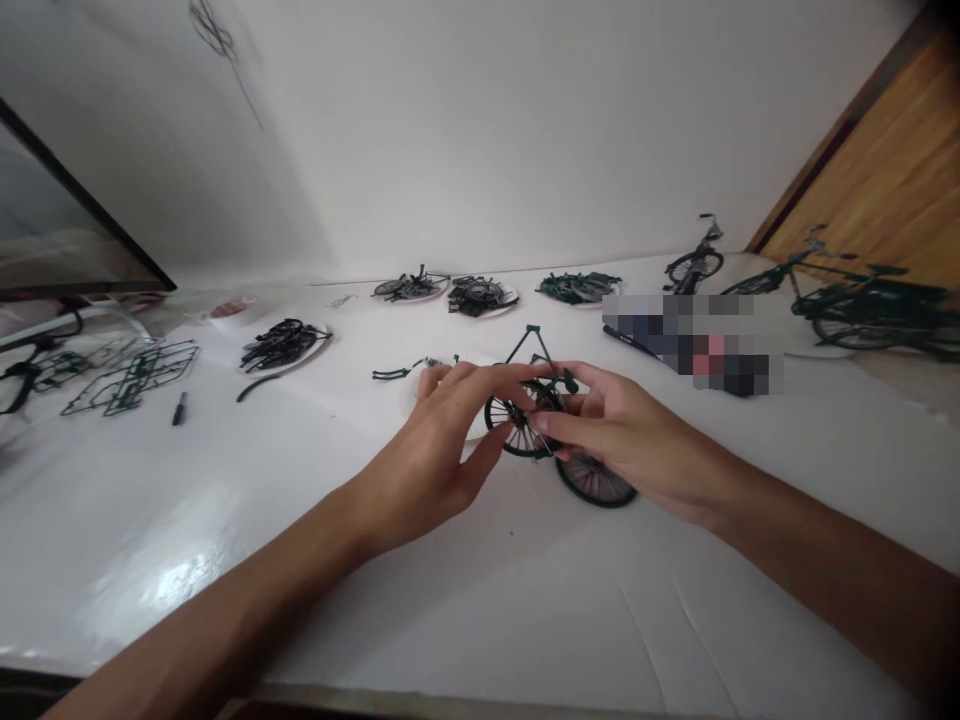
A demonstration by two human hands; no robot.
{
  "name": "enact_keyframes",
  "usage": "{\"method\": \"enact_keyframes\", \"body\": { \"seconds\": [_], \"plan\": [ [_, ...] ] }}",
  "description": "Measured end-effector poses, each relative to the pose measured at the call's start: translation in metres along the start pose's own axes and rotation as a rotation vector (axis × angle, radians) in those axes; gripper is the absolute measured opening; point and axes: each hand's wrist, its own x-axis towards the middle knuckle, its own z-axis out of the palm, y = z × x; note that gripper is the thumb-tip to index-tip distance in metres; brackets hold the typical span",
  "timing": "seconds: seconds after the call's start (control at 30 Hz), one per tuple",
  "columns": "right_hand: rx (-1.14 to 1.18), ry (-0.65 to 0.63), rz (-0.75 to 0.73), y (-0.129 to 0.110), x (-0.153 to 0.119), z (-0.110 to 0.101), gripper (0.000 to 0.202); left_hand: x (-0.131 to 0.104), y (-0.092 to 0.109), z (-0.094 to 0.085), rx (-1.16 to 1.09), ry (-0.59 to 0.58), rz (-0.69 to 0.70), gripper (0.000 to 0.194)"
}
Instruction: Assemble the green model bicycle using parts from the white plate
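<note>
Over the middle of the white table, a dark green model bicycle (543, 350) is between my hands. My left hand (442, 440) has its thumb and fingertips closed on a spoked wheel (519, 440) near its hub. From the other side my right hand (637, 415) grips the bicycle's frame, its thumb beside the same hub. A second wheel (600, 482) of the model shows below my right hand. The fingers cover much of the frame and hub. Behind my left hand are a white plate (409, 397) and a small dark green curved part (391, 375).
Plates with black parts (283, 345) and green parts (577, 288) stand farther back. Green frame pieces (139, 378) and a small screwdriver (180, 408) lie left. Model bicycles (885, 295) stand right, near a blurred-out object (690, 345). A screen (67, 220) rises at the left.
</note>
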Motion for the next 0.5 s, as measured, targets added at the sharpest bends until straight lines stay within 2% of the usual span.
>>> {"method": "enact_keyframes", "body": {
  "seconds": [0.13,0.3,0.4,0.5],
  "plan": [
    [0.057,-0.012,-0.028,0.0011,0.0012,0.0016,0.056,-0.0002,0.0015,0.0035,0.031,-0.058,0.042,0.046],
    [0.102,0.023,-0.061,-0.0002,0.0042,0.004,0.062,-0.0007,0.0011,0.007,0.067,0.035,0.067,0.052],
    [0.108,0.012,-0.082,-0.0003,0.0052,0.0042,0.064,0.0007,0.0,0.0065,0.111,-0.003,0.118,0.061],
    [0.09,0.048,-0.121,0.0014,0.0063,0.0047,0.064,0.003,-0.001,0.0062,0.154,-0.005,0.1,0.055]
  ]
}}
